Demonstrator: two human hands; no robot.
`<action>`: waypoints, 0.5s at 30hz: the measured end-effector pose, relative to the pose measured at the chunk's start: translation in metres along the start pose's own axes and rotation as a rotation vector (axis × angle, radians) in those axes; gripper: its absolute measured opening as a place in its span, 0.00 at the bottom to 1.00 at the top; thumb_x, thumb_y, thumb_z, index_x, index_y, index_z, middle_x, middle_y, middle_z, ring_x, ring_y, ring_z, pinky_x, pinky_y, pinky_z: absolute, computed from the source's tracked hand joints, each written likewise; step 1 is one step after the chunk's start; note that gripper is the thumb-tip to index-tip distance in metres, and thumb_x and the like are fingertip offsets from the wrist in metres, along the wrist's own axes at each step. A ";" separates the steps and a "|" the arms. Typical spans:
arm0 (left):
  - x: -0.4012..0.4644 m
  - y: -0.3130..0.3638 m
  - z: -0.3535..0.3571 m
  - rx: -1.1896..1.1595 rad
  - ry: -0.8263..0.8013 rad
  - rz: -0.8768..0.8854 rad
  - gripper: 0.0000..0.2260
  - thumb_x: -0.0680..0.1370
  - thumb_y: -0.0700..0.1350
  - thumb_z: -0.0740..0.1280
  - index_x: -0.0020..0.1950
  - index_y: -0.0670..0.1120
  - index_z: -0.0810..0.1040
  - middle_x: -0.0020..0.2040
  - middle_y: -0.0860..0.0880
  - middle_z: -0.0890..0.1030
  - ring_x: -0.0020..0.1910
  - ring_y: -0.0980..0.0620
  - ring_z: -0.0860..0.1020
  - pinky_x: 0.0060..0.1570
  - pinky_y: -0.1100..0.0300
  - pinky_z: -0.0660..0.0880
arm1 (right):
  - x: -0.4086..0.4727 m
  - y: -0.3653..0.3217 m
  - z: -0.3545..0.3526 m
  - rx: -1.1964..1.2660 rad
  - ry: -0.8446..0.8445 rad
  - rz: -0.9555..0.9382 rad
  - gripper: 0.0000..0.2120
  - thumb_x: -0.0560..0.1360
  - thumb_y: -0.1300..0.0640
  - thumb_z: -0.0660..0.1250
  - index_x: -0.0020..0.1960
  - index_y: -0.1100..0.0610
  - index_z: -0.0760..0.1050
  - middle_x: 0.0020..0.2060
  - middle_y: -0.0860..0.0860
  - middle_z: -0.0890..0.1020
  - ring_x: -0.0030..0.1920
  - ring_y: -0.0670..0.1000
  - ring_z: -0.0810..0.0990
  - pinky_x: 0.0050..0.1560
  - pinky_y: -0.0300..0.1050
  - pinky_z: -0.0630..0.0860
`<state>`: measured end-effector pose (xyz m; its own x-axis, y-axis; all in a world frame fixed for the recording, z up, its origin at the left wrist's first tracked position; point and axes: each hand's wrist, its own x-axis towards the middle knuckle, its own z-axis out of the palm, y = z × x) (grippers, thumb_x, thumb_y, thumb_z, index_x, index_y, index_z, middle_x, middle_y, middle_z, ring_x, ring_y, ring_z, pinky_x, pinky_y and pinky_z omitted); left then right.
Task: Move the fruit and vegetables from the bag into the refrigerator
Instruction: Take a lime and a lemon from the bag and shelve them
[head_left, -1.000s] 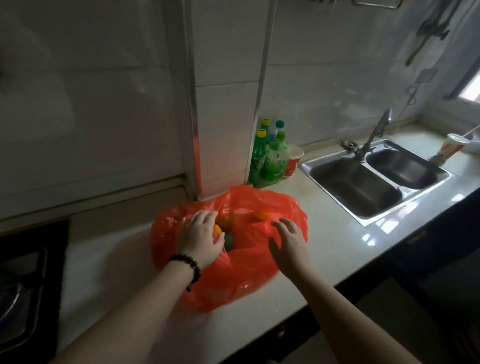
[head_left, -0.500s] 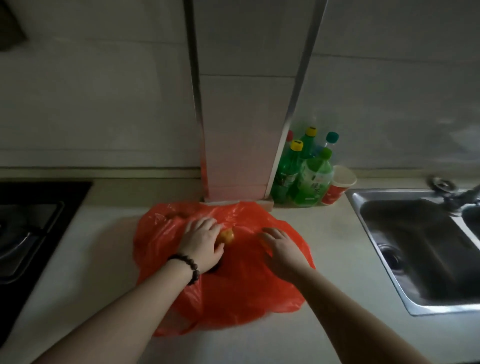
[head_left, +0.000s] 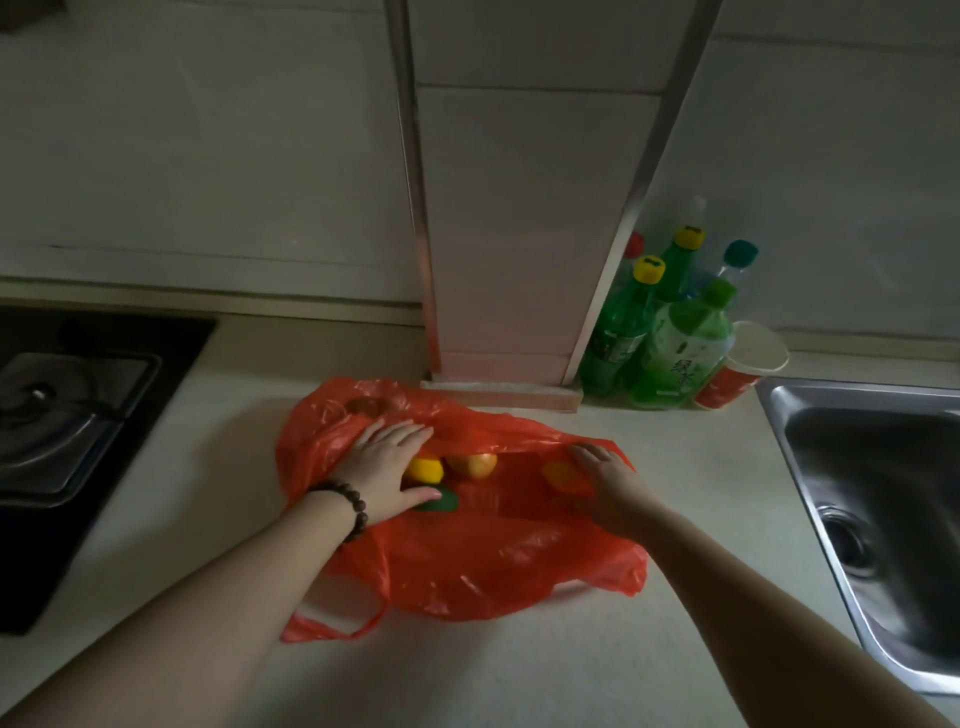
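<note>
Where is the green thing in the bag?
In the head view, the green piece lies inside the red bag, left of middle, under the left hand, just below a yellow fruit.

Single head-worn view, wide-angle, looking forward and steeply down at the counter (head_left: 519, 675) from close above its front edge, facing the tiled back wall (head_left: 208, 156); no second view.

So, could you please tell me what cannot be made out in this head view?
- Refrigerator: outside the frame.
- Produce beneath the left hand: partly covered.
- Item near the right hand: veiled by the red bag; kind unclear.
- Rear bottles: blocked by the front ones.
- Sink: cut by the right edge.
</note>
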<state>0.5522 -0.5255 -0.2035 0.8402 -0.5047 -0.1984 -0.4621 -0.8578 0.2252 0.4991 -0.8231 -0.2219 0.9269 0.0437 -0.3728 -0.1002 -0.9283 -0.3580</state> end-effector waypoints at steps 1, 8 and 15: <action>0.000 0.001 -0.002 -0.037 0.066 0.010 0.34 0.74 0.62 0.65 0.75 0.48 0.61 0.74 0.50 0.62 0.74 0.51 0.58 0.73 0.54 0.50 | 0.000 -0.001 -0.001 -0.001 0.045 -0.018 0.36 0.72 0.41 0.67 0.75 0.52 0.58 0.74 0.52 0.62 0.72 0.55 0.62 0.71 0.54 0.63; -0.020 0.019 0.017 0.022 0.318 0.075 0.24 0.71 0.58 0.70 0.63 0.48 0.76 0.63 0.49 0.75 0.64 0.46 0.72 0.64 0.48 0.68 | -0.012 -0.016 -0.002 -0.156 0.173 -0.338 0.26 0.74 0.51 0.66 0.70 0.55 0.67 0.68 0.52 0.70 0.66 0.55 0.68 0.66 0.49 0.68; -0.022 0.010 0.044 0.001 0.008 -0.156 0.51 0.65 0.70 0.67 0.77 0.53 0.42 0.78 0.54 0.45 0.76 0.51 0.47 0.74 0.49 0.49 | -0.011 -0.011 0.003 -0.144 0.088 -0.211 0.25 0.76 0.50 0.64 0.72 0.50 0.63 0.73 0.49 0.64 0.71 0.53 0.62 0.70 0.48 0.63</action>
<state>0.5165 -0.5274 -0.2392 0.9042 -0.3643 -0.2230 -0.3257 -0.9258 0.1917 0.4895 -0.8120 -0.2162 0.9504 0.2152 -0.2246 0.1451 -0.9454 -0.2918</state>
